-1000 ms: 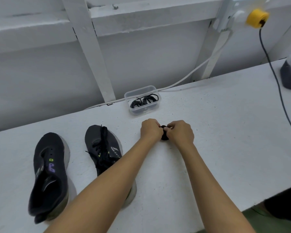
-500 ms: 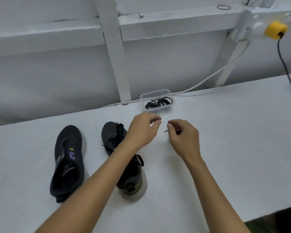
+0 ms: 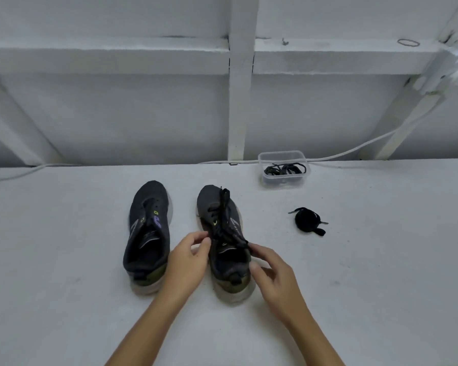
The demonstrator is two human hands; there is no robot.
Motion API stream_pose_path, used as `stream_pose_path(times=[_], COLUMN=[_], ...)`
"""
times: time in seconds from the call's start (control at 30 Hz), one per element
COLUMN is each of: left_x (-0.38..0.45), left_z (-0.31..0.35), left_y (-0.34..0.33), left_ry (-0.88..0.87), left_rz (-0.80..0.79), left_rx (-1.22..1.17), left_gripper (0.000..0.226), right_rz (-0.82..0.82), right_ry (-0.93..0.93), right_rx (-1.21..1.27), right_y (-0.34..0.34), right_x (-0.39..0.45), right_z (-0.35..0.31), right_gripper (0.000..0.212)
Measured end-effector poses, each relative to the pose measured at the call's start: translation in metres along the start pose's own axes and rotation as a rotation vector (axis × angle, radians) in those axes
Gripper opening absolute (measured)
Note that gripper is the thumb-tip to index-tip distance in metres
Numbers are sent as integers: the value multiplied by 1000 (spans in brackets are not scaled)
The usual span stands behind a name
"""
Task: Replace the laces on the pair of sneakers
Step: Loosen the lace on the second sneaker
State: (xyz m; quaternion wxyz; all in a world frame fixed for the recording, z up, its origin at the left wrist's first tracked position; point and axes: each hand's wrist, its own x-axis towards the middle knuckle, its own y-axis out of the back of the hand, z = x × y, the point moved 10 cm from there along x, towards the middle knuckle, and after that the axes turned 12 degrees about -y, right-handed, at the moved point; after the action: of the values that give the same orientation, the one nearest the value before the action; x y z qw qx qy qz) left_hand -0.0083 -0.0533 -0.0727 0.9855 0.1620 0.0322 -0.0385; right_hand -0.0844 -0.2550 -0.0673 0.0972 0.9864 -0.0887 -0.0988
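Two dark sneakers stand side by side on the white table, toes away from me. The left sneaker [image 3: 148, 228] has empty eyelets. The right sneaker [image 3: 224, 233] carries a black lace [image 3: 224, 215] that runs up over its toe. My left hand [image 3: 188, 257] pinches the lace at the left side of the shoe's collar. My right hand [image 3: 270, 270] pinches the lace at the right side of the collar. A coiled black lace bundle [image 3: 308, 220] lies loose on the table to the right.
A clear plastic box [image 3: 284, 169] holding black laces sits at the back by the wall. A white cable [image 3: 354, 151] runs along the table's rear edge up to a socket at the top right. White wall framing stands behind.
Both hands left the coiled lace bundle, which now lies on the table, and moved left and nearer to the right sneaker, where they took hold of its lace. The camera swung left.
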Motion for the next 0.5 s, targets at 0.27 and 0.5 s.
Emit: stream_pose_path(times=[0.27, 0.5], left_x=[29, 46], left_z=[22, 51], left_y=[-3, 12], left_ry=[-76, -232], left_rz=[-38, -156], left_rx=[57, 304], left_gripper=[29, 16], right_rz=[54, 268], right_ry=[6, 189], right_rx=[13, -146], right_y=[-14, -7], right_x=[19, 13], right_z=[-6, -23], right_gripper=[38, 38])
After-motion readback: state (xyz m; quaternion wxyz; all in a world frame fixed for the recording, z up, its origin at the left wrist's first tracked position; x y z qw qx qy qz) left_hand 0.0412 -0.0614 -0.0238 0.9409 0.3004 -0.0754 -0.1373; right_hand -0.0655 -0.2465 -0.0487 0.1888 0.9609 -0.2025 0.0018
